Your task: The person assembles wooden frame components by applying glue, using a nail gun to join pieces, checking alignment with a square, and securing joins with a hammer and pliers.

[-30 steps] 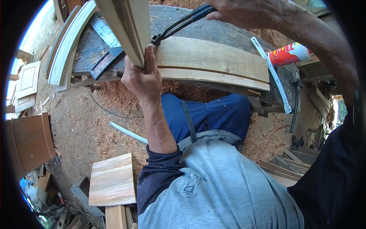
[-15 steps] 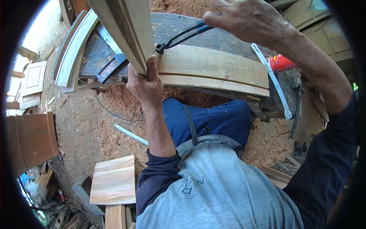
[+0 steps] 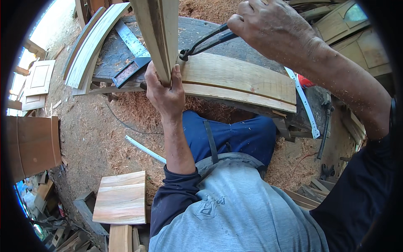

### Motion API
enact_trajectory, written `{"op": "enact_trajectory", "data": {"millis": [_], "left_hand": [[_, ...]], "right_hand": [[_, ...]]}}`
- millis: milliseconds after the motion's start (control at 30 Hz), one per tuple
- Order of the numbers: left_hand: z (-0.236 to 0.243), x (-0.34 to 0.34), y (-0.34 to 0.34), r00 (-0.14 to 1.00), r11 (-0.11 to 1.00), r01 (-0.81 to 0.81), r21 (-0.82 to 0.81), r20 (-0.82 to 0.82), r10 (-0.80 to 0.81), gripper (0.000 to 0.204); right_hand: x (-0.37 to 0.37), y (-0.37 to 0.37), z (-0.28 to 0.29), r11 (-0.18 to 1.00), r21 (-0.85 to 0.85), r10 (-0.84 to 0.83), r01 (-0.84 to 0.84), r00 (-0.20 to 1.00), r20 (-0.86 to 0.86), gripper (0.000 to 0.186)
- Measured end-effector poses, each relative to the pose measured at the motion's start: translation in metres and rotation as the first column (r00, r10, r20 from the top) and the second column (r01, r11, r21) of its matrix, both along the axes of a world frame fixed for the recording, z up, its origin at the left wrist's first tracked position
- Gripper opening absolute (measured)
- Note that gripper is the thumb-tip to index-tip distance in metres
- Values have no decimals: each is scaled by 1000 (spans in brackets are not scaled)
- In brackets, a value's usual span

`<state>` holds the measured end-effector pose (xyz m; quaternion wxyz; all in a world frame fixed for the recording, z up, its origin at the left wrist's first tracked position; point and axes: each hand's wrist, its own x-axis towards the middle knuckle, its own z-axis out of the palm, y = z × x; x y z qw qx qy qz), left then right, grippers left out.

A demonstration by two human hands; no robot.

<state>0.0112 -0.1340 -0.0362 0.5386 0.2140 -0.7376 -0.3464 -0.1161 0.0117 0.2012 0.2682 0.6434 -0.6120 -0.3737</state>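
My left hand [image 3: 165, 90] grips the near end of a long wooden piece [image 3: 158, 29] that stands up from the bench, its thumb on the right face. In my right hand [image 3: 273, 27] are the handles of dark pincers [image 3: 210, 40], with my fingers wrapped round them. The pincers' jaws touch or lie close against the wood's right side, just above my left thumb; what they bite on is too small to tell. Beneath the jaws, a wide curved board [image 3: 239, 75] with a groove along its front lies on the workbench [image 3: 201, 26].
A try square [image 3: 130, 69] and stacked curved strips [image 3: 88, 46] lie at the bench's left. On the right are a pale perforated strip [image 3: 304, 103], a red can [image 3: 305, 81] and a dark clamp bar [image 3: 324, 126]. Wood panels [image 3: 121, 197] stand lower left; shavings cover the ground.
The upright wooden piece and my left hand have shifted slightly right in view. My right hand and the pincers' handles have tilted up a little, and the pincers stay at the wood.
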Motion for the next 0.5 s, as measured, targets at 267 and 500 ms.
{"op": "enact_trajectory", "data": {"millis": [267, 500], "left_hand": [[3, 0, 0, 1000, 1000, 6, 7, 11, -6, 41], [5, 1, 0, 999, 1000, -1, -25, 33, 2, 36]], "right_hand": [[12, -5, 6, 999, 34, 20, -18, 998, -66, 17], [-2, -14, 3, 999, -7, 52, -52, 993, 107, 17]]}}
